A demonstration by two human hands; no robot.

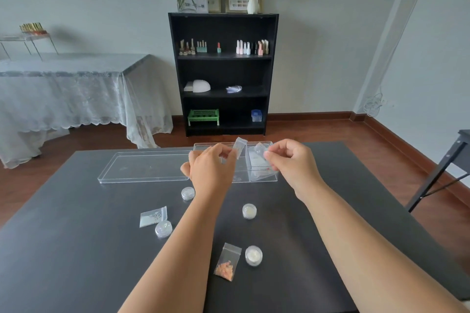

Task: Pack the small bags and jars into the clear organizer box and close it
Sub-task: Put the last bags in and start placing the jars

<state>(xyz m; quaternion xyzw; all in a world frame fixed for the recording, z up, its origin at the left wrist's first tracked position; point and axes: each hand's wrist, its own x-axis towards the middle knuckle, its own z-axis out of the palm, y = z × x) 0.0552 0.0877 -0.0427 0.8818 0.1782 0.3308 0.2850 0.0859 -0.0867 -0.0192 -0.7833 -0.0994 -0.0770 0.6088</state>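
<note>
The clear organizer box (263,179) stands open at the far side of the dark table, with its lid (142,166) lying flat to its left. My left hand (208,166) pinches a small clear bag (239,146) above the box's middle. My right hand (290,160) pinches another small clear bag (260,148) over the right compartment, where a bag lies inside. On the table lie a bag of silver beads (152,216), a bag of orange bits (227,262) and several small round jars (188,193), (163,229), (249,211), (253,255).
A black bookshelf (223,73) with nail polish bottles stands against the far wall. A lace-covered table (63,89) is at the left. A dark stool or side table (445,168) sits at the right edge, beside the work table (76,249).
</note>
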